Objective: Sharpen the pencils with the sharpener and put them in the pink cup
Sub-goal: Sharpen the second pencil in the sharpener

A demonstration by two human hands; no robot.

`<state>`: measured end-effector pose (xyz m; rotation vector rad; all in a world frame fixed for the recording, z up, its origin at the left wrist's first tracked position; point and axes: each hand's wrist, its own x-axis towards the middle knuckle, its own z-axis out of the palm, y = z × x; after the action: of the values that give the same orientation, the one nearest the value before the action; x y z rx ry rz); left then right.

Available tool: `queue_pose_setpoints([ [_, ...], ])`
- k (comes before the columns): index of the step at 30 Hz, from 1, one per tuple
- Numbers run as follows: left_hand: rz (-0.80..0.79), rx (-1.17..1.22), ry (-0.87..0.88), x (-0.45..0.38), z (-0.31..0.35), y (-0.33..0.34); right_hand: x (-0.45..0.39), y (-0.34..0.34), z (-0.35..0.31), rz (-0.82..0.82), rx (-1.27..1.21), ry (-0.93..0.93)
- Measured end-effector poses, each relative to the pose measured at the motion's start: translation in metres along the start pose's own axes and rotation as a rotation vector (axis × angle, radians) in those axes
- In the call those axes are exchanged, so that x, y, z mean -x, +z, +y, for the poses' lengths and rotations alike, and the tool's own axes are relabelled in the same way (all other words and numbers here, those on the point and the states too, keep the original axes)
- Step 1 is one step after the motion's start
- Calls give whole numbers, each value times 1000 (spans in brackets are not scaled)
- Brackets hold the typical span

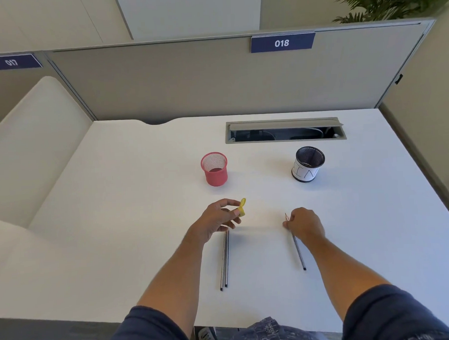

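A small yellow sharpener (242,208) with its lid flipped up is pinched in my left hand (217,219) above the white desk (133,224). Two dark pencils (224,261) lie side by side just below that hand, their far ends hidden under it. My right hand (304,224) holds a third pencil (298,251) near its sharpened tip, which points away from me; its back end rests on the desk. The pink mesh cup (214,169) stands upright beyond the left hand, with nothing visible inside it.
A black mesh cup (307,164) wrapped in a white paper label stands to the right of the pink one. Behind them is an open grey cable slot (285,130), then a grey divider panel (215,76). A cream chair (36,140) stands at the left.
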<state>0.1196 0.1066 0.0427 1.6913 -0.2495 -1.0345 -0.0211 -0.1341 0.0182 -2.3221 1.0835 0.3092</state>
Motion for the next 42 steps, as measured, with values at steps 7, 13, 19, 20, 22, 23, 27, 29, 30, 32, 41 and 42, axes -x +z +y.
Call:
queue_pose_setpoints([
  [7,-2,1,9,1,3,-1,-7,6,7,13,106,7],
  [13,26,7,24,0,10,-9,-3,13,-5,105,215,-123],
  [19,62,38,50,0,16,-23,28,56,-56,-159,360,-791],
  [20,67,43,54,0,17,-24,33,63,-62,-187,369,-862],
  [22,77,55,56,1,18,-28,41,76,-71,-207,408,-956],
  [23,81,60,56,1,18,-29,44,82,-73,-218,445,-990],
  [27,94,71,52,4,16,-33,42,87,-75,-258,541,-1052],
  [29,97,74,46,6,14,-34,39,85,-74,-267,524,-1037],
  [30,98,75,43,6,13,-35,39,83,-73,-261,513,-1020],
  [32,101,76,36,7,11,-35,37,82,-69,-230,486,-961],
  [41,87,75,21,4,9,-29,33,76,-61,-94,366,-691],
  [42,85,74,21,3,9,-29,34,77,-62,-91,345,-668],
])
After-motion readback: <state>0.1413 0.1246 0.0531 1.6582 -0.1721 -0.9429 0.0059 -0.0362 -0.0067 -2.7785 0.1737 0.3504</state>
